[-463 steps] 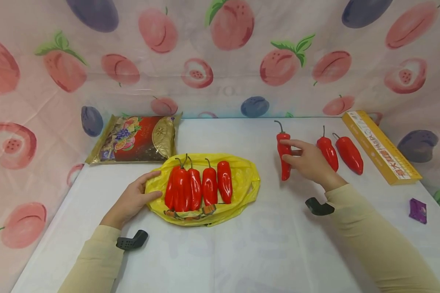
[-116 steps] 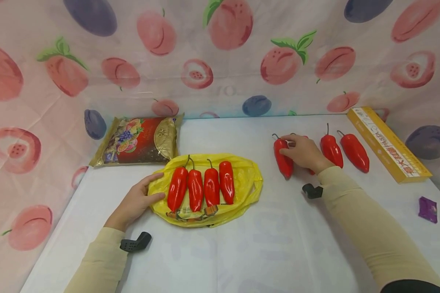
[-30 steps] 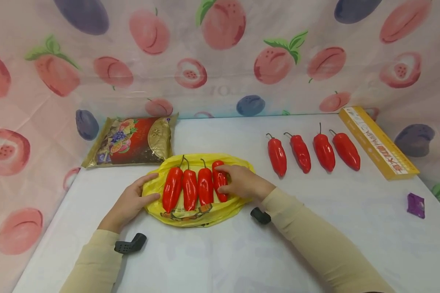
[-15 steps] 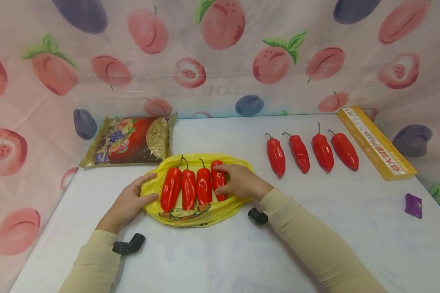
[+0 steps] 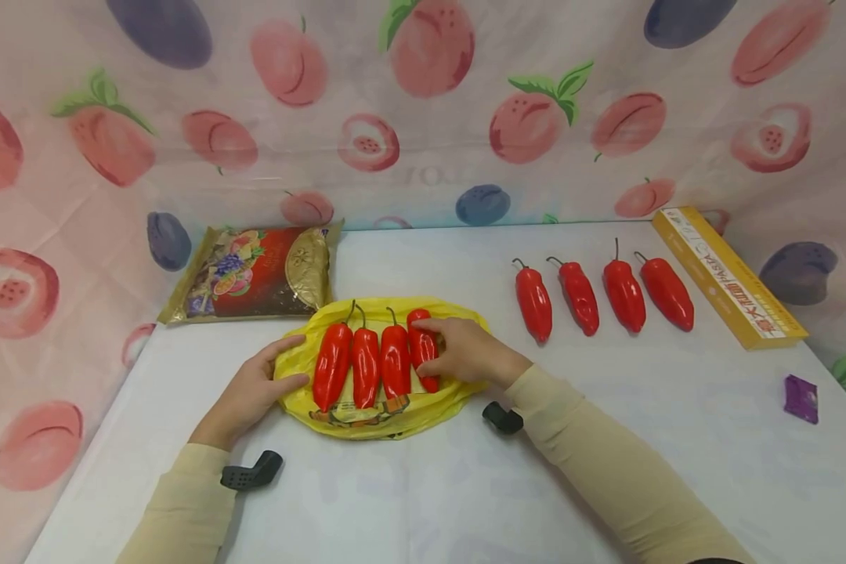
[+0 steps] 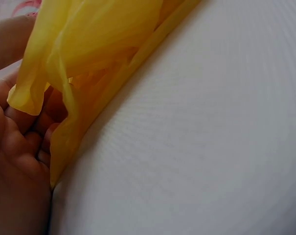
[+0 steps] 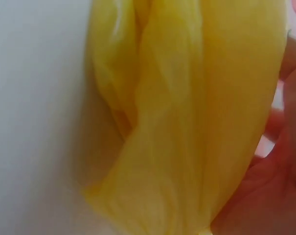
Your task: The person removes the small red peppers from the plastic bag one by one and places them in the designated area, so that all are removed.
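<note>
A yellow plastic bag (image 5: 388,427) lies spread open mid-table, with several glossy red chili peppers (image 5: 332,366) side by side in it. My left hand (image 5: 243,388) holds the bag's left edge, thumb in front and fingers behind. In the left wrist view the bag's yellow film (image 6: 103,44) covers part of those fingers. At the bag's right side, my right hand (image 5: 475,351) grips the rightmost red chili pepper (image 5: 424,368) between thumb and fingers. That pepper's stem is not visible. The right wrist view shows mostly yellow film (image 7: 187,107) beside the palm.
Several more red chili peppers (image 5: 533,304) lie in a row to the right. Beyond them is a yellow pasta box (image 5: 729,278), with a small purple packet (image 5: 800,399) nearer me. A red and gold food bag (image 5: 254,272) lies at back left.
A pepper from the bag has joined the row on the right since the first frame. My right hand has come back from that row to the rightmost pepper; my left stays put.
</note>
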The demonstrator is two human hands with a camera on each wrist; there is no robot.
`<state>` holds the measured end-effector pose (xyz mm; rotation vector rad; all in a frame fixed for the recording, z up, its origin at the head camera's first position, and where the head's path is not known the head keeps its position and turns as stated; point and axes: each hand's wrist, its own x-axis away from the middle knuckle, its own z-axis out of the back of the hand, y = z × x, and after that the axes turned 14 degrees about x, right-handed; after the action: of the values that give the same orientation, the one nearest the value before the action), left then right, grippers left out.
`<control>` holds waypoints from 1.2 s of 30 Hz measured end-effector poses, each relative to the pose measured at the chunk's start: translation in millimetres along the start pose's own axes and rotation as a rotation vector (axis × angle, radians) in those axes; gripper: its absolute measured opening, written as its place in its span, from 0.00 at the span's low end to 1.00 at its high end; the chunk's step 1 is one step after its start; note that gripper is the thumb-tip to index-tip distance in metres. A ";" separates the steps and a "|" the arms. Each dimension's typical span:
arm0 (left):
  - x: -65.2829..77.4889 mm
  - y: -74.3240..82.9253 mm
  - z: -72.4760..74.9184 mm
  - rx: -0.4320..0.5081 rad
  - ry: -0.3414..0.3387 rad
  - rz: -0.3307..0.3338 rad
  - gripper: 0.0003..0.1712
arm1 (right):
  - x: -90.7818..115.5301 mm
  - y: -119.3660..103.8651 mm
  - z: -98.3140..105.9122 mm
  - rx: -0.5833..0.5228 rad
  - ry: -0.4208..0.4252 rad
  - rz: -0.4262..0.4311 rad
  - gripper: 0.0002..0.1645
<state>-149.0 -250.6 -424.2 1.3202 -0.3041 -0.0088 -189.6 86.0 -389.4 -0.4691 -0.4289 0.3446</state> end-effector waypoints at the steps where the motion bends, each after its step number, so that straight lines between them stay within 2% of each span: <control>1: 0.1 0.0 -0.1 0.000 0.001 0.000 0.41 | 0.8 0.5 0.4 -0.002 0.007 0.008 0.45; 8: 0.6 1.0 0.1 -0.015 0.007 -0.002 0.41 | 2.7 3.3 3.2 -0.022 0.085 0.098 0.42; 12: 0.7 0.4 0.7 -0.021 0.006 -0.001 0.41 | 1.0 4.1 1.3 -0.046 0.094 0.119 0.42; 24: 1.4 2.0 -0.9 -0.021 0.011 -0.002 0.41 | 1.9 0.8 2.2 -0.111 0.094 0.063 0.41; 30: 1.2 1.9 -0.7 -0.022 0.008 -0.003 0.41 | 8.5 -0.8 14.1 -0.145 0.115 0.038 0.42; 36: 0.6 1.2 -0.6 -0.025 0.009 0.001 0.41 | 19.1 1.1 32.1 -0.109 0.159 0.043 0.42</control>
<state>-148.5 -249.8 -423.1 1.2951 -0.2966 -0.0059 -188.6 106.3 -358.0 -0.6079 -0.2844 0.3239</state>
